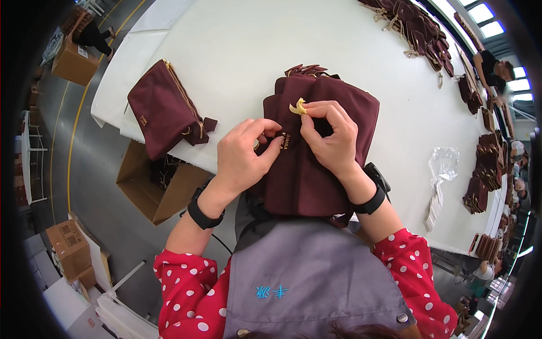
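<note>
Several maroon fabric bags (313, 186) lie stacked on the table in front of me, gold lettering on the top one. My right hand (333, 138) pinches a small crumpled yellow strip (297, 106) between thumb and fingertips, just above the top bag. Beside the gold lettering, my left hand (245, 152) is closed, thumb and index finger brought together over the bag. Whatever those fingertips hold, if anything, is too small to make out. Left of the stack, a maroon pouch (164, 110) with a gold zipper rests near the table's left edge.
An open cardboard box (135, 181) stands below the table's left edge. On the white table (226, 51), a clear plastic bag (443, 166) lies to the right. Maroon pieces (418, 31) with zippers are heaped at the far right; more stacks (486, 164) line the right edge.
</note>
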`<state>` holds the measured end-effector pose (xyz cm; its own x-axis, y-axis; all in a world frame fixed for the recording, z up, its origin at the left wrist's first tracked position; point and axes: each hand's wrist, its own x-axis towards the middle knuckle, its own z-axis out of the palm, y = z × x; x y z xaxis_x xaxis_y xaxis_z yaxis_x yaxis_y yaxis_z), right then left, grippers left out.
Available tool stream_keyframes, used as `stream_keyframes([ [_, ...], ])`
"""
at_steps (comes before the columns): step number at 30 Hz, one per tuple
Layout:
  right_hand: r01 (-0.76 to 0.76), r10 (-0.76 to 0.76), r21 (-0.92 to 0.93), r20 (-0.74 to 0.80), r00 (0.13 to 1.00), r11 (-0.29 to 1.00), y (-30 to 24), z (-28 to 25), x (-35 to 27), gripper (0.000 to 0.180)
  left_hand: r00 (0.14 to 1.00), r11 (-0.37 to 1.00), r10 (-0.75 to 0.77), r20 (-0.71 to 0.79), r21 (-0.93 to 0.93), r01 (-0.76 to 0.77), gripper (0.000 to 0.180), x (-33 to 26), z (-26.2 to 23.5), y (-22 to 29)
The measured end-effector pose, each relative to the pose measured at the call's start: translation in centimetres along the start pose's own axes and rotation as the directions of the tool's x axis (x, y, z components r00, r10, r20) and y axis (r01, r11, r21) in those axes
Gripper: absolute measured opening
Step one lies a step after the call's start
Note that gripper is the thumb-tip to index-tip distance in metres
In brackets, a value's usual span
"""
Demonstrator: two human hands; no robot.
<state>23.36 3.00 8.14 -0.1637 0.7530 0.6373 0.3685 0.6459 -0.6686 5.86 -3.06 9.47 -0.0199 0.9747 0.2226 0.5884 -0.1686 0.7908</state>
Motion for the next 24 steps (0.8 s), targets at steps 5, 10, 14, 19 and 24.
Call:
stream_keyframes([
  [5, 0.005, -0.005, 0.002, -0.003, 1.0, 1.0, 0.1, 0.1, -0.1, 0.011, 0.974, 0.96, 0.223, -0.046, 0.185, -0.211, 0.012, 0.0, 0.1, -0.6],
  [10, 0.013, -0.013, -0.001, 0.001, 1.0, 1.0, 0.1, 0.1, -0.1, 0.011, 0.98, 0.962, 0.199, 0.019, 0.188, -0.199, 0.014, 0.4, -0.3, -0.5],
  [14, 0.02, -0.02, 0.002, 0.003, 1.0, 1.0, 0.2, 0.1, -0.1, 0.011, 0.98, 0.994, -0.098, 0.172, -0.037, 0.106, 0.013, 1.5, -0.9, -0.7],
  [19, 0.019, -0.019, 0.006, -0.002, 1.0, 1.0, 0.2, 0.1, -0.1, 0.01, 0.968, 0.99, 0.105, 0.226, 0.065, -0.122, 0.011, 2.3, -1.8, -0.6],
  [24, 0.01, -0.01, 0.004, -0.006, 1.0, 1.0, 0.1, 0.1, -0.2, 0.01, 0.943, 0.989, 0.056, 0.329, 0.111, -0.097, 0.011, 3.1, -2.1, -0.1],
])
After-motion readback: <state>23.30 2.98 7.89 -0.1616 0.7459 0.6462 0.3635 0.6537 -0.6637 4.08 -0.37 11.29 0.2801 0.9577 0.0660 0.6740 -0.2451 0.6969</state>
